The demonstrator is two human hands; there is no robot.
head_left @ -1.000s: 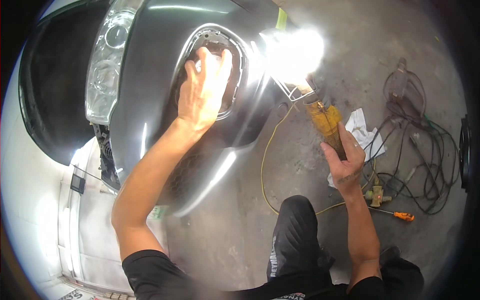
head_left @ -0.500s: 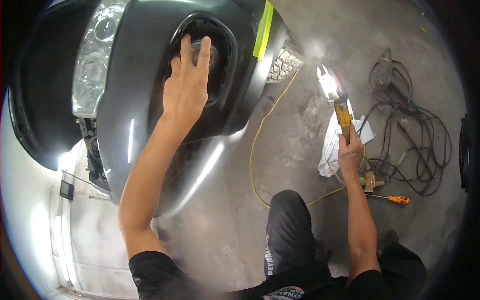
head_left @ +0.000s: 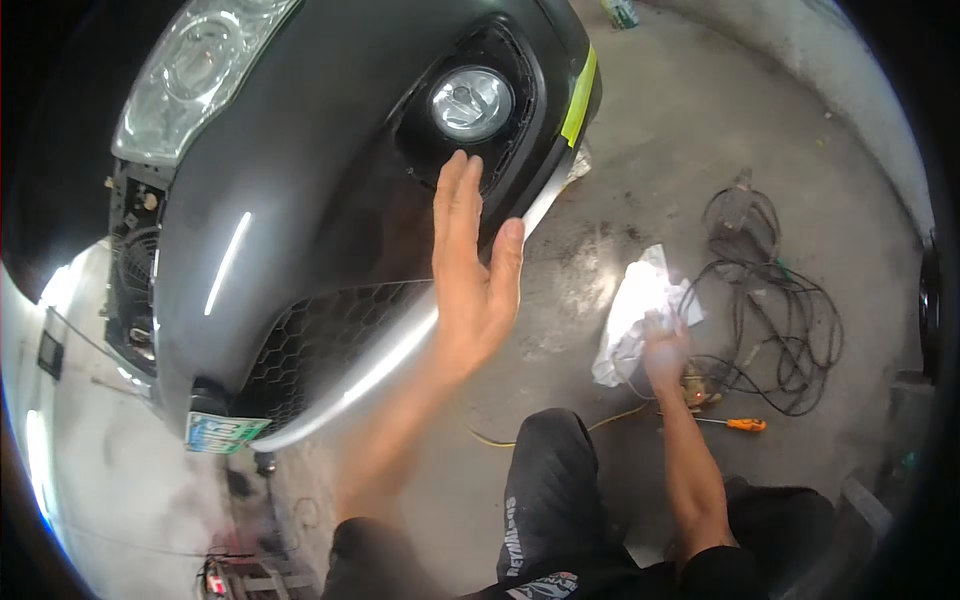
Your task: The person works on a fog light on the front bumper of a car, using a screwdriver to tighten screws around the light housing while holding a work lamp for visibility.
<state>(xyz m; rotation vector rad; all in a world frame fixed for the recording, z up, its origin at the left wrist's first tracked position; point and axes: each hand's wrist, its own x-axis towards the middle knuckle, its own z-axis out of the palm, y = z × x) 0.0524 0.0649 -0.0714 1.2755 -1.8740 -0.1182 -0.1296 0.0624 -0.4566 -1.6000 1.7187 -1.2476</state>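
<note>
My left hand (head_left: 470, 285) is in front of the dark bumper (head_left: 330, 160), fingers outstretched and thumb apart, just below the round fog light (head_left: 470, 104) in its oval recess; I cannot tell whether a fingertip touches the recess. Down on the floor, my right hand (head_left: 666, 345) is at a white cloth (head_left: 622, 355), where bright glare and blur hide its fingers and the work lamp.
A headlight (head_left: 195, 55), yellow-green tape (head_left: 578, 95) and mesh grille (head_left: 300, 350) are on the car. At right lie tangled cables (head_left: 830, 330), an orange-handled screwdriver (head_left: 745, 424) and a brass-coloured fitting (head_left: 700, 390). A concrete wall (head_left: 850, 80) curves along the upper right.
My left hand has come out of the recess and moved down and right, exposing the fog light. My right hand has lowered the lamp toward the cloth on the floor. The view has shifted.
</note>
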